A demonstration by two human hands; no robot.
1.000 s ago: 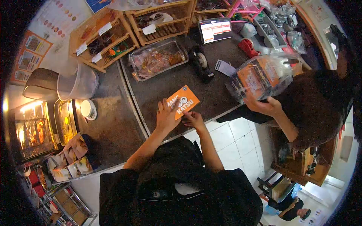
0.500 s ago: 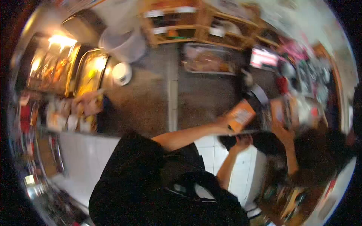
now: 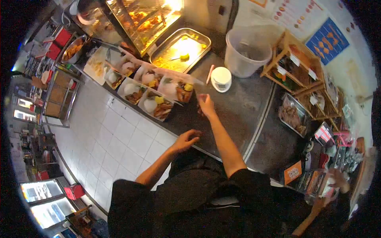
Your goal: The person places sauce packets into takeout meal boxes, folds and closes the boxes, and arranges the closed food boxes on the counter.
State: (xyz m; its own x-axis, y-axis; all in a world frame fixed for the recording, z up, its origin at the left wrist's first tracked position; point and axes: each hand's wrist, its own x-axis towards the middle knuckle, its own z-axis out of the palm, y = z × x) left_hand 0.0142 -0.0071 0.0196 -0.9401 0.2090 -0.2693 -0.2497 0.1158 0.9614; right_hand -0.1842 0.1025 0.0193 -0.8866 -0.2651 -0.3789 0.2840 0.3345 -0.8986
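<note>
My right hand (image 3: 206,106) reaches over the dark counter, just right of the nearest food box. Its fingers are loosely bent and apart, and nothing shows in them. My left hand (image 3: 186,141) hovers over the counter's front edge, thumb apart from half-curled fingers, holding nothing. Beside my right hand, a clear-lidded box (image 3: 174,88) holds rice, yellow egg and brown meat. Several similar boxes stand around it, among them a front box (image 3: 156,105) with rice, egg and sliced meat. An orange card or box (image 3: 293,173) stands far right, away from both hands.
Behind the boxes are a metal tray (image 3: 198,32) with yellow food and a lit display case (image 3: 119,16). A white round scale (image 3: 221,79), a translucent bucket (image 3: 248,53) and a wooden rack (image 3: 291,65) stand farther back. Another person's hands (image 3: 337,180) work at far right.
My view has swung left toward the food boxes. Earlier my left hand was at the orange card or box; now both my hands are near the food boxes.
</note>
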